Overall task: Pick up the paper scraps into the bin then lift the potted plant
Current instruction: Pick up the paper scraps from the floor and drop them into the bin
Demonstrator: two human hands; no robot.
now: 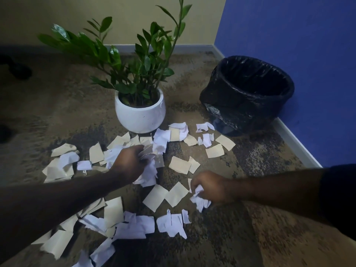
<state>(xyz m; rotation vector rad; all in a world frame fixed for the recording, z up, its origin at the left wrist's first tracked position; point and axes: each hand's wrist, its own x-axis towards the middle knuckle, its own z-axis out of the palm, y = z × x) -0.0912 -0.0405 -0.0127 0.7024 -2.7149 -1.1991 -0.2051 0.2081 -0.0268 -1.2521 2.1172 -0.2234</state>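
Observation:
Several white and beige paper scraps (165, 195) lie scattered over the carpet in front of me. My left hand (129, 163) is closed around a bunch of scraps (152, 166) near the middle of the pile. My right hand (211, 186) grips a crumpled white wad of scraps (199, 201) low over the floor. A green potted plant in a round white pot (140, 112) stands just beyond the scraps. A bin lined with a black bag (248, 93) stands open at the right, by the blue wall.
The beige wall and the blue wall (298, 54) meet in a corner behind the bin, with a white baseboard (296, 145) along them. Dark shapes (17, 68) sit at the far left edge on the mottled brown carpet (250, 237).

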